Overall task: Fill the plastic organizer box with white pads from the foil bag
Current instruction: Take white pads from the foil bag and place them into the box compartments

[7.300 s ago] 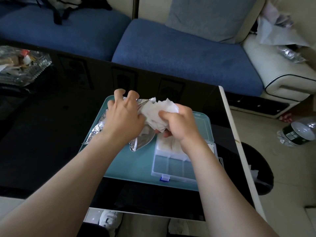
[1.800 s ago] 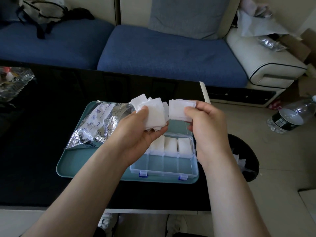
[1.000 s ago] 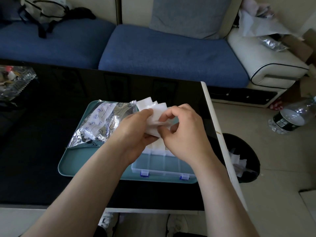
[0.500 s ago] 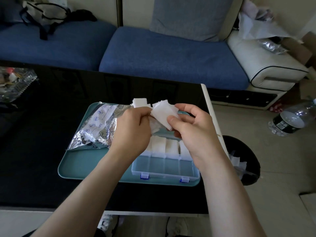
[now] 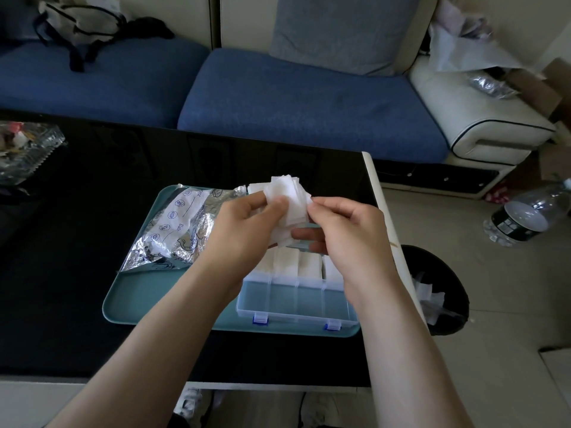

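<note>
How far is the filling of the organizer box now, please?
Done: the far row of the organizer box holds white pads. In hand: the left hand grips a stack of pads, the right hand pinches its edge. Left: the near row looks empty.

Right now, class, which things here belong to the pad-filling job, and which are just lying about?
Job: white square pads, gripped by left hand and right hand; clear plastic organizer box; crinkled silver foil bag; teal plastic tray.
Lying about: clear plastic bottle; black round bin; cut-glass dish; grey cushion.
</note>
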`<state>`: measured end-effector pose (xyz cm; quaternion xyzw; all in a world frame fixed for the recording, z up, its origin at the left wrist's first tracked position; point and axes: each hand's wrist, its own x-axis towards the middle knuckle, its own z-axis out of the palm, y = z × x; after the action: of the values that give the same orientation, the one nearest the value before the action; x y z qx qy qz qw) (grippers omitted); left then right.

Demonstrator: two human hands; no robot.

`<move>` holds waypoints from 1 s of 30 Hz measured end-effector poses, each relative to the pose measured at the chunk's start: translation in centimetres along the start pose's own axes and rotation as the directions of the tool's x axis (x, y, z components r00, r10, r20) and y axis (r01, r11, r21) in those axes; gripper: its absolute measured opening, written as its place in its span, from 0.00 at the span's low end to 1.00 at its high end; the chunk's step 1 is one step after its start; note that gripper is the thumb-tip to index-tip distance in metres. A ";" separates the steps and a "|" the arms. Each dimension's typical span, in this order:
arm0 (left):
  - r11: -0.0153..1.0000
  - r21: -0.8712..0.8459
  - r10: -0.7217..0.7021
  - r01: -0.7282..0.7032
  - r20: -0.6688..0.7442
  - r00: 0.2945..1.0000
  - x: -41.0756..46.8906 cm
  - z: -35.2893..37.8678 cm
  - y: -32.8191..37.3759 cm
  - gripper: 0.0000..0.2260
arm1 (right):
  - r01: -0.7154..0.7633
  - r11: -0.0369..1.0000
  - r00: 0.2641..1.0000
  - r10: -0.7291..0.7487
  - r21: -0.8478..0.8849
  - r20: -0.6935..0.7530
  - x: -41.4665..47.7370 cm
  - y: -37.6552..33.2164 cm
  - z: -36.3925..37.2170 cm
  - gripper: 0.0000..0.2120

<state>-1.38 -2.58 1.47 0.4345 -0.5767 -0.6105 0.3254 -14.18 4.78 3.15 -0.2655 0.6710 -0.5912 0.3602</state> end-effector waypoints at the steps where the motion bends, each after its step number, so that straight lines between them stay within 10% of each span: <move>1: 1.000 -0.028 -0.012 0.012 -0.014 1.000 0.0 0.0 0.2 0.12 | 0.003 1.000 1.000 -0.003 -0.009 -0.030 0.1 0.1 -0.1 0.06; 8: 0.998 -0.023 -0.063 0.062 -0.060 0.996 0.5 -0.4 -0.2 0.13 | 0.128 0.991 0.960 -0.114 0.040 -0.254 0.7 0.4 -0.5 0.08; 30: 0.996 0.074 -0.065 0.056 0.114 0.991 -0.2 0.4 0.2 0.22 | 0.458 0.711 0.821 -0.568 -0.534 -0.052 0.8 1.5 0.3 0.02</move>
<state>-1.66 -2.27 1.69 0.4267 -0.6023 -0.6237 0.2572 -14.36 4.19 1.51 -0.4610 0.7335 -0.4987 0.0257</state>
